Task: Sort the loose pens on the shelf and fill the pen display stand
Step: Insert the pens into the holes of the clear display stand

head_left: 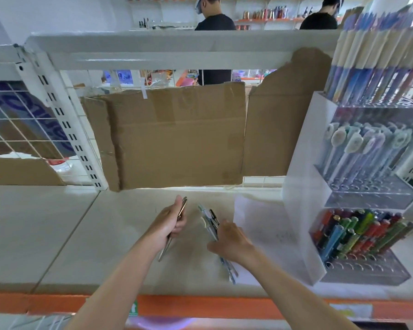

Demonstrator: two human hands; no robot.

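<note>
On the cream shelf [57, 234], your left hand [168, 225] grips a metallic pen [183, 207] mid-shelf; your right hand [229, 241] clasps a pen bundle [208, 219] near the display stand [303, 210] at the right edge.

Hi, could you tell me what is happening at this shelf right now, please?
A person is sorting pens at a shop shelf. The left hand holds a few pens, one of them gold-coloured. The right hand grips a mixed bundle of pens just above the shelf. To the right stands a tiered pen display stand; its tiers already hold many pens, but the front holes of the bottom tier are unfilled.
</note>
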